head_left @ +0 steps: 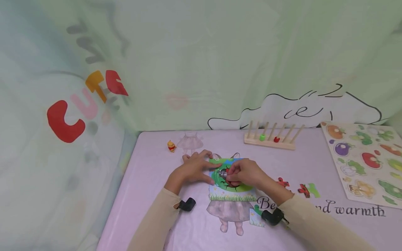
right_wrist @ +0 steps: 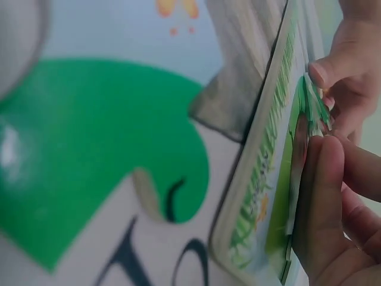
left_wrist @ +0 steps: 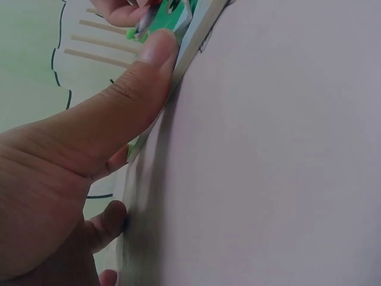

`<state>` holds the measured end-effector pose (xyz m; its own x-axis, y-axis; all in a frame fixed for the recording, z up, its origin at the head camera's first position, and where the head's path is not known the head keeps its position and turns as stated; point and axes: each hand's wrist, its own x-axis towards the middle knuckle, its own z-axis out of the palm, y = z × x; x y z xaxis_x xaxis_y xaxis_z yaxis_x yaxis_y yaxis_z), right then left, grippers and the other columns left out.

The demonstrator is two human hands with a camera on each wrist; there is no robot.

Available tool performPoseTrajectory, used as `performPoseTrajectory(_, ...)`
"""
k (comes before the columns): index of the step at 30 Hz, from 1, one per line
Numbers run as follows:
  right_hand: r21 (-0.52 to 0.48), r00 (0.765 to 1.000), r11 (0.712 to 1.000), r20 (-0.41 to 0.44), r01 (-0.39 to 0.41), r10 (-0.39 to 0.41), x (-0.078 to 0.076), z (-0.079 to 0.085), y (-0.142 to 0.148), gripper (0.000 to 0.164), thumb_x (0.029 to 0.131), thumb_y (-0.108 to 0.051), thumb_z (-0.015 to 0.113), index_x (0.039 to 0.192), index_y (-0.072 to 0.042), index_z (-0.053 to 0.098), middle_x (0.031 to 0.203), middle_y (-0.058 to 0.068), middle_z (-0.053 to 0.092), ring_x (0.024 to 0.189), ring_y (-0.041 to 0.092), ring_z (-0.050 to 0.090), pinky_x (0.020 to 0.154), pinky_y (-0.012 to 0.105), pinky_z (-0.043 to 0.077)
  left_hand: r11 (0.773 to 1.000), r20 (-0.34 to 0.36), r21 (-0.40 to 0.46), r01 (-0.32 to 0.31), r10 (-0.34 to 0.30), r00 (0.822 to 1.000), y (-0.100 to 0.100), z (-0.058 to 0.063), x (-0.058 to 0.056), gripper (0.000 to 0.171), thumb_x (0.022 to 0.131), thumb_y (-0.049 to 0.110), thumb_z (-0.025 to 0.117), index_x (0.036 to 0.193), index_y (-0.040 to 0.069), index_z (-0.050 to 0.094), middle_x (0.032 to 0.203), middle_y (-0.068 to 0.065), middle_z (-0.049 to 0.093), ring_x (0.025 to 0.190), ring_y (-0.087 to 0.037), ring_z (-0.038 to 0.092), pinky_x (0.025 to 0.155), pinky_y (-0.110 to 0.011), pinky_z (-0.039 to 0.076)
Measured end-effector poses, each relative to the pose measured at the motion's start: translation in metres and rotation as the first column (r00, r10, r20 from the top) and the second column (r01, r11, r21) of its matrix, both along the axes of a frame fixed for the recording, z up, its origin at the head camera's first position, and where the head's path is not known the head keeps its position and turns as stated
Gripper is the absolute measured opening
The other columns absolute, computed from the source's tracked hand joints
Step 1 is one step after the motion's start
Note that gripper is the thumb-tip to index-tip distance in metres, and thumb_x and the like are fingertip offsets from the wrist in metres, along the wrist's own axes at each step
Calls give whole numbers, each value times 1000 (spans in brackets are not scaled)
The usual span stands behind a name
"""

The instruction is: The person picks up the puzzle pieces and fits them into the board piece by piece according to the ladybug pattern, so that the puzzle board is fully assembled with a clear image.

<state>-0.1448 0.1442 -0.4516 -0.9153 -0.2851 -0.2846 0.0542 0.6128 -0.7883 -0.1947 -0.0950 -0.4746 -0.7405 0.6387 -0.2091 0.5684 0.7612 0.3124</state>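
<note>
A square picture puzzle board (head_left: pixel 232 198) with a ladybug, green leaf and grass border lies in front of me. My left hand (head_left: pixel 195 168) rests spread along its left side, the thumb (left_wrist: pixel 134 83) straight on the edge and a finger reaching over the picture. Over the middle of the ladybug, my right hand (head_left: pixel 246 172) pinches a puzzle piece between thumb and fingertips (right_wrist: pixel 330 155), low over the board. The fingers hide most of that piece. Near the right wrist lies a loose green-and-blue puzzle piece (right_wrist: pixel 119 131), just off the board's lower right corner.
Red-and-black puzzle pieces (head_left: pixel 282 182) and a red-and-green one (head_left: pixel 309 190) lie right of the right forearm. Behind stands a wooden peg rack (head_left: pixel 270 142) with a green and a red bead. A vegetable board (head_left: pixel 353 174) is far right, a small bear figure (head_left: pixel 171 146) back left.
</note>
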Motion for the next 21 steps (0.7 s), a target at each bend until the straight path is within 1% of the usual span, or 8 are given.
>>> performPoseTrajectory(4,65,1000,998,-26,0,2,0,2,-4,17,84,-21,85,79,-9,74,61,-1,67,60,10,66,64,29,49,1000,3,3,0,0,1000,0,1,0,77,75,64,79,144,56,47,148,9,40,104,-19,46,84,-49,29)
performPoseTrajectory(8,108,999,994,-38,10,-6,-1,5,-8,19,83,-22,85,75,-10,73,59,-1,68,56,11,65,60,29,47,1000,3,5,8,-8,1000,0,1,-1,76,76,65,79,144,56,47,147,9,40,103,-18,47,83,-49,29)
performPoseTrajectory(12,139,998,989,-45,42,-36,-4,3,-12,22,80,-23,88,70,-10,72,59,-2,66,57,12,62,57,28,46,999,5,40,4,-5,1000,-1,1,-1,64,84,66,72,142,54,51,143,11,43,101,-16,46,83,-47,28)
performPoseTrajectory(16,142,998,988,-39,63,-58,-7,1,-13,22,78,-22,89,71,-10,72,61,-1,67,58,12,62,55,26,49,997,0,71,-12,12,1000,-1,-1,-2,49,92,61,64,139,53,55,139,13,45,98,-14,45,83,-47,28)
performPoseTrajectory(19,148,998,987,-42,62,-57,-9,1,-12,22,78,-24,89,73,-10,72,63,-1,67,60,12,62,55,25,48,997,-6,75,-19,20,1000,0,-3,-2,46,93,58,65,138,53,57,138,13,46,96,-14,45,83,-46,28)
performPoseTrajectory(21,159,997,986,-67,57,-47,-10,1,-10,23,79,-27,88,74,-11,72,64,-2,66,61,13,61,55,26,47,997,-7,78,-19,19,1000,0,-3,-2,46,93,58,65,138,53,57,138,13,46,96,-14,46,83,-46,28)
